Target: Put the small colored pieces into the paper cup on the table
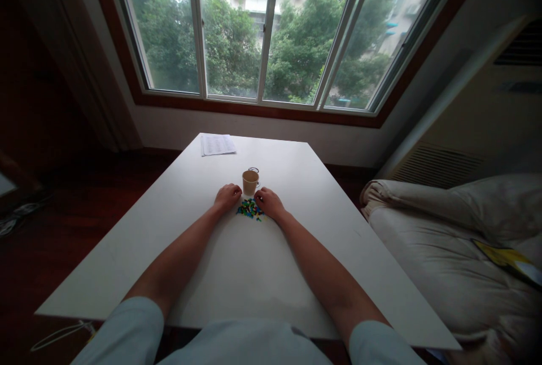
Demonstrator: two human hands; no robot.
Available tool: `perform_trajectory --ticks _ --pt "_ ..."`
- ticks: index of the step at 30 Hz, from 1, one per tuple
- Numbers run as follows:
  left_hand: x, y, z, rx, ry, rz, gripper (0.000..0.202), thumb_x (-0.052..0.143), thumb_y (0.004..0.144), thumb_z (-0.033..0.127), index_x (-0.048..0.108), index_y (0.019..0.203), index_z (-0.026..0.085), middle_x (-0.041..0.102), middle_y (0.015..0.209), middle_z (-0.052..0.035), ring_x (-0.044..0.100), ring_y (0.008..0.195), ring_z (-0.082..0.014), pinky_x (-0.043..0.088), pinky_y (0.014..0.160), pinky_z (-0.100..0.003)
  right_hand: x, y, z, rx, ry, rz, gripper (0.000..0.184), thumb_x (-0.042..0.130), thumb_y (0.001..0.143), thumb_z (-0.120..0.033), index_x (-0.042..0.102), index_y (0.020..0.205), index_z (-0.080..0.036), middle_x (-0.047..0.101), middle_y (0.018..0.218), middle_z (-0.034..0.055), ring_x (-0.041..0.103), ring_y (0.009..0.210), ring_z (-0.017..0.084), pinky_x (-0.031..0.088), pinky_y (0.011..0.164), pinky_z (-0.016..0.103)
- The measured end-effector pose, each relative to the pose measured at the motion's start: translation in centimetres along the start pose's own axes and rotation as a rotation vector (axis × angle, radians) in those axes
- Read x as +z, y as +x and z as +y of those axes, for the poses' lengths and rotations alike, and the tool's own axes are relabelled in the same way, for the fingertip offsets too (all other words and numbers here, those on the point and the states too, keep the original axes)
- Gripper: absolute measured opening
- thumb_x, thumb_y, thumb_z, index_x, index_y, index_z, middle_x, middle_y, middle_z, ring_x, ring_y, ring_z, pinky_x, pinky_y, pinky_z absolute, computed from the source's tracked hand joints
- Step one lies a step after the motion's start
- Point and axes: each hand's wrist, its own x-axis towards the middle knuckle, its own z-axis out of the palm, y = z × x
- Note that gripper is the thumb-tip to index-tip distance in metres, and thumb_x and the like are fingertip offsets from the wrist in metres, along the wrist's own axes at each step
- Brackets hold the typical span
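A brown paper cup [250, 183] stands upright on the white table, open side up. Just in front of it lies a loose pile of small pieces [249, 208] in green, blue, yellow and red, too small to make out singly. My left hand [228, 196] rests on the table at the left of cup and pile, fingers curled inward. On the other side, my right hand [270, 203] has its curled fingers at the pile's right edge, close by the cup. Whatever either hand's fingers may hold is hidden.
A thin dark loop-shaped thing [253, 169] lies just behind the cup. Printed paper sheets [218, 144] lie at the far left of the white table [254, 274]. To the right stands a cushioned sofa [432, 229]; beyond the table is a window [262, 31].
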Motion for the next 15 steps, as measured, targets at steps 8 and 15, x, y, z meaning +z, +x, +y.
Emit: perform_trajectory --ticks 8,15 --pt "0.06 -0.05 0.07 -0.023 0.002 -0.004 0.022 0.053 0.088 0.030 0.073 0.092 0.023 0.068 0.096 -0.0059 0.058 0.091 -0.0192 0.042 0.079 -0.030 -0.02 -0.06 -0.11 0.016 -0.007 -0.010 0.020 0.052 0.096 -0.028 0.071 0.100 -0.021 0.063 0.101 0.0062 0.056 0.095 0.017 0.039 0.081 0.025" --pt "0.04 -0.05 0.15 -0.010 0.007 0.000 0.023 0.051 0.088 0.030 0.073 0.090 0.023 0.068 0.095 -0.0059 0.058 0.090 -0.0189 0.042 0.078 -0.029 -0.16 -0.04 -0.20 0.021 -0.013 -0.023 0.020 0.052 0.096 -0.027 0.071 0.101 -0.021 0.062 0.101 0.0064 0.055 0.094 0.017 0.040 0.081 0.025"
